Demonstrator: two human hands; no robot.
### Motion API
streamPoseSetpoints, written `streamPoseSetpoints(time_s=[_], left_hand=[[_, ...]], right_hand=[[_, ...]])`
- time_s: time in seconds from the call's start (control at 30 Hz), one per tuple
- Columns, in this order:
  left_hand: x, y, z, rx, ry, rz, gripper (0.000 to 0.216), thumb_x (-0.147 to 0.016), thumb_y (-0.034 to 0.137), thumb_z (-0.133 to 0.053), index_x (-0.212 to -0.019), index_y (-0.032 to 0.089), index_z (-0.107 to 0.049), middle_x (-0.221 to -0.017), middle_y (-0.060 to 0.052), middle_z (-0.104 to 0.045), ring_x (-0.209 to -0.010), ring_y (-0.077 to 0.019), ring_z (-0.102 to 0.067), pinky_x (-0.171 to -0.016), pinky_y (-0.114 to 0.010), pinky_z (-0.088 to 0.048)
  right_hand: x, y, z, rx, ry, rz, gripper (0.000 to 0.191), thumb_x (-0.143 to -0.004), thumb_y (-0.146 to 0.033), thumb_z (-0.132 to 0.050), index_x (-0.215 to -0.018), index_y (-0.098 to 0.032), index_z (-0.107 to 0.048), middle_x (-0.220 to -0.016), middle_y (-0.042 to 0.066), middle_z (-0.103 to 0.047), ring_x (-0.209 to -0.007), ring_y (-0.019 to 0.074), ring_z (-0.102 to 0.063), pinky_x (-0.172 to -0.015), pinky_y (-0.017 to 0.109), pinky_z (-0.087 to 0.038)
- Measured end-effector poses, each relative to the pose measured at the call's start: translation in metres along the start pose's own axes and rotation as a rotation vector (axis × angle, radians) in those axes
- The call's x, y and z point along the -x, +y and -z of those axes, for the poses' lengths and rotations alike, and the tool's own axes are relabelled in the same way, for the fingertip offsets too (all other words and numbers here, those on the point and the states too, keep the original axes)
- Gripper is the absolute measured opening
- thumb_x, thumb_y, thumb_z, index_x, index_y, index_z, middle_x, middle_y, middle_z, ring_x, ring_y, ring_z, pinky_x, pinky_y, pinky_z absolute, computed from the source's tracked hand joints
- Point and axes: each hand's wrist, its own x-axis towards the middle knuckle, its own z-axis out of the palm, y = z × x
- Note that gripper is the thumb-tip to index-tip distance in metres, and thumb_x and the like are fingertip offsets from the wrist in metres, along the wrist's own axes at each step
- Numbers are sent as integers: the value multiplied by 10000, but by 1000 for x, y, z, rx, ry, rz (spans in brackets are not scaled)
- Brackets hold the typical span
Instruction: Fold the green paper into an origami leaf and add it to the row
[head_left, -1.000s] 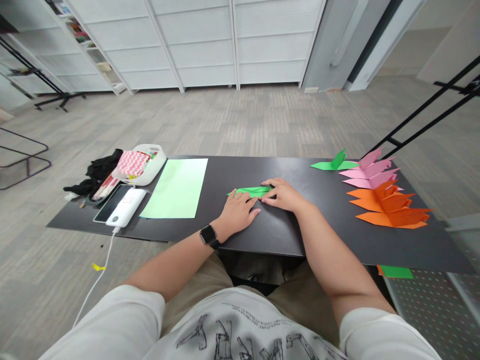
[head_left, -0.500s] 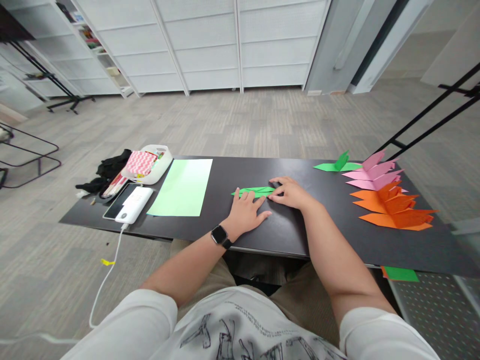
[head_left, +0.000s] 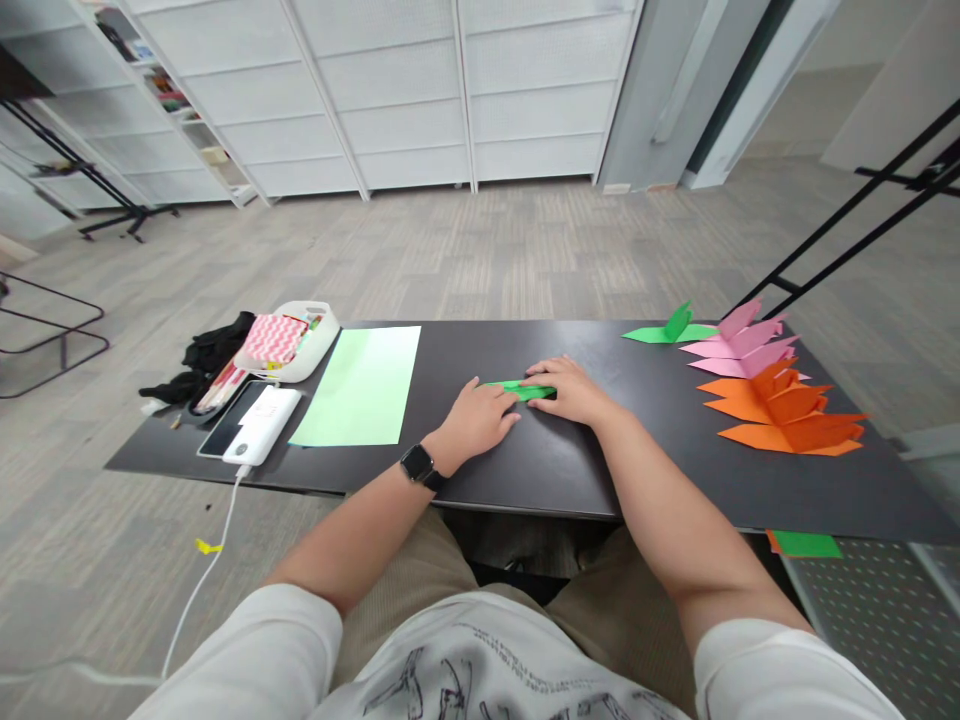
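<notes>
A narrow folded strip of green paper (head_left: 529, 391) lies flat on the dark table, between my two hands. My left hand (head_left: 477, 418) rests on its left end, fingers stretched out over the paper and thumb apart. Above the wrist sits a black watch (head_left: 417, 463). The fingers and thumb of my right hand (head_left: 568, 388) close around the strip's right part from above and below. Both ends of the strip are partly hidden under my fingers.
Pale green sheets (head_left: 364, 385) lie to the left. Beyond them are a white power bank (head_left: 262, 425), a phone (head_left: 225, 430) and a white basket (head_left: 319, 340). Folded green (head_left: 670, 331), pink (head_left: 742, 348) and orange (head_left: 787, 415) paper pieces stand at the right.
My left hand has slid a little left along the strip. My right hand has shifted left and covers more of its right end. The view has moved slightly.
</notes>
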Motion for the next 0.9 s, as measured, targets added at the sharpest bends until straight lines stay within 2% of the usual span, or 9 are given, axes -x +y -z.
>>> streamPoseSetpoints(time_s=[0.07,0.1,0.2,0.3,0.43,0.63,0.8,0.9], left_hand=[[-5,-18,7,35,-9,-40,228,-1068,344,-632,-1212,210,-749,-1161,-82,-751,-1095,-253,-689,-1084,-453,-510],[-8,-25,9,29,25,-38,192,-1047,348,-667,-1151,210,-751,-1139,-79,-743,-1071,-255,-682,-1027,-435,-519],[-20,-40,11,18,94,-73,257,-989,430,-760,-1142,225,-733,-1180,-70,-721,-1082,-267,-661,-980,-434,-505],[-33,-45,9,8,51,-152,324,-965,478,-784,-1154,223,-718,-1203,-72,-710,-1087,-274,-659,-960,-432,-498],[-44,-49,2,13,7,-234,250,-996,417,-743,-1140,214,-708,-1152,-75,-714,-1105,-271,-667,-1002,-430,-489],[-42,-61,-12,126,15,-213,268,-1014,456,-726,-1133,216,-715,-1165,-76,-740,-1109,-260,-686,-1016,-430,-526],[-37,-66,-16,205,21,-209,209,-1047,389,-687,-1192,250,-747,-1253,-46,-784,-1199,-241,-715,-1224,-506,-445],[-35,-67,-16,222,19,-206,184,-1073,330,-634,-1164,259,-777,-1302,-34,-790,-1226,-239,-724,-1252,-520,-431]], right_hand=[[0,-3,-1,12,-8,-18,332,-880,-340,-831,-1211,-370,-831,-1389,61,-729,-1356,333,-630,-1263,734,-313],[0,-4,-1,13,-6,-22,314,-875,-338,-837,-1188,-370,-838,-1380,63,-730,-1349,334,-633,-1263,743,-308],[1,-6,1,2,-3,-27,299,-874,-329,-835,-1170,-367,-843,-1363,66,-731,-1340,328,-640,-1265,749,-298],[0,-8,3,-12,-20,-39,300,-887,-320,-818,-1182,-370,-833,-1377,61,-721,-1357,318,-631,-1272,759,-268],[0,-10,6,-18,-40,-55,299,-889,-307,-816,-1183,-359,-825,-1382,60,-715,-1366,315,-623,-1268,753,-269],[1,-10,6,-43,-42,-57,293,-897,-333,-816,-1187,-373,-824,-1394,50,-708,-1371,304,-616,-1291,730,-249],[1,-13,8,-41,-49,-65,301,-902,-333,-809,-1199,-381,-820,-1383,54,-709,-1365,308,-620,-1296,728,-246],[1,-15,9,-43,-50,-66,295,-907,-334,-806,-1200,-373,-818,-1392,56,-705,-1369,310,-618,-1300,731,-233]])
